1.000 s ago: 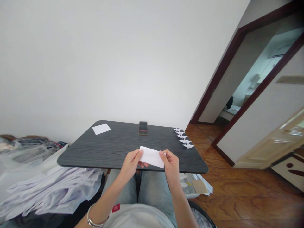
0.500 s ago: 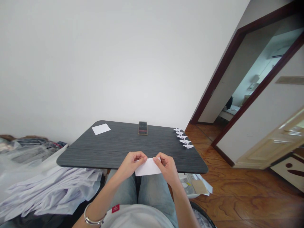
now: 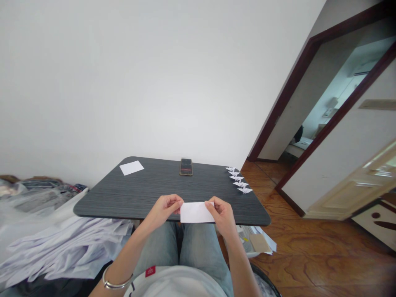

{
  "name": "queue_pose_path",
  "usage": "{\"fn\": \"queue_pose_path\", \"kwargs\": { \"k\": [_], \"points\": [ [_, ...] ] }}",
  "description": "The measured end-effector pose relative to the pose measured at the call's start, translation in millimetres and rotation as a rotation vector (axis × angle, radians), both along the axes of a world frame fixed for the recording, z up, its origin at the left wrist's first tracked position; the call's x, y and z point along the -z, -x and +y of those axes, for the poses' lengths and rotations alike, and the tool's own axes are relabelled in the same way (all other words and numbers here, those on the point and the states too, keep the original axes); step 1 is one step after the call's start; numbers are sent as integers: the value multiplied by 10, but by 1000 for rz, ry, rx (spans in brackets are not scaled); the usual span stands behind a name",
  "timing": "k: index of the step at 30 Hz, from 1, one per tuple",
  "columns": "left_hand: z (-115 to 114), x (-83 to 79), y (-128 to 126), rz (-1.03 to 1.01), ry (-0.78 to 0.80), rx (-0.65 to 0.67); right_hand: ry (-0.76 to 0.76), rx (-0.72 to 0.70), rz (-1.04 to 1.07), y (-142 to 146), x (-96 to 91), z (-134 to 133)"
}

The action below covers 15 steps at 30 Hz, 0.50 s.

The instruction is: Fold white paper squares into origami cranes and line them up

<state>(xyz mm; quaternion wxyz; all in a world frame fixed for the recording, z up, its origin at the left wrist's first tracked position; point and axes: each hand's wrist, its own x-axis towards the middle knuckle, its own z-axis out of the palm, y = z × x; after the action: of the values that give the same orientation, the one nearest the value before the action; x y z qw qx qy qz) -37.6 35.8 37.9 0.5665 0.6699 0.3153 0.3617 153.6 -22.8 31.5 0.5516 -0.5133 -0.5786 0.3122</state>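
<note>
A white rectangle of paper (image 3: pixel 195 213), which looks folded, is held up at the near edge of the dark table (image 3: pixel 139 198). My left hand (image 3: pixel 165 209) pinches it at the upper left corner, thumb and forefinger together. On the other side, my right hand (image 3: pixel 222 213) grips the upper right corner, its thumb lying over the front face. Several folded paper cranes (image 3: pixel 238 178) stand in a row along the table's right side. A loose white sheet (image 3: pixel 131 168) lies flat at the far left.
A phone (image 3: pixel 186 166) rests at the table's back, near the white wall (image 3: pixel 185 82). White cloth (image 3: pixel 68 247) is heaped at the left. Below the table on the right sits a container (image 3: pixel 252 243) with papers. A doorway (image 3: pixel 297 95) opens at the right.
The paper has risen slightly and shifted right, and more of it shows. My left hand has moved left towards its corner; my right hand has moved slightly right.
</note>
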Motion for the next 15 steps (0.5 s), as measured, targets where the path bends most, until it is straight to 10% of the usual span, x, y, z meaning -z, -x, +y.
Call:
{"fn": "queue_pose_path", "kwargs": {
  "k": [15],
  "points": [
    [-102, -20, -181, 187, -468, -116, -25, -38, -202, 146, -65, -45]
  ]
}}
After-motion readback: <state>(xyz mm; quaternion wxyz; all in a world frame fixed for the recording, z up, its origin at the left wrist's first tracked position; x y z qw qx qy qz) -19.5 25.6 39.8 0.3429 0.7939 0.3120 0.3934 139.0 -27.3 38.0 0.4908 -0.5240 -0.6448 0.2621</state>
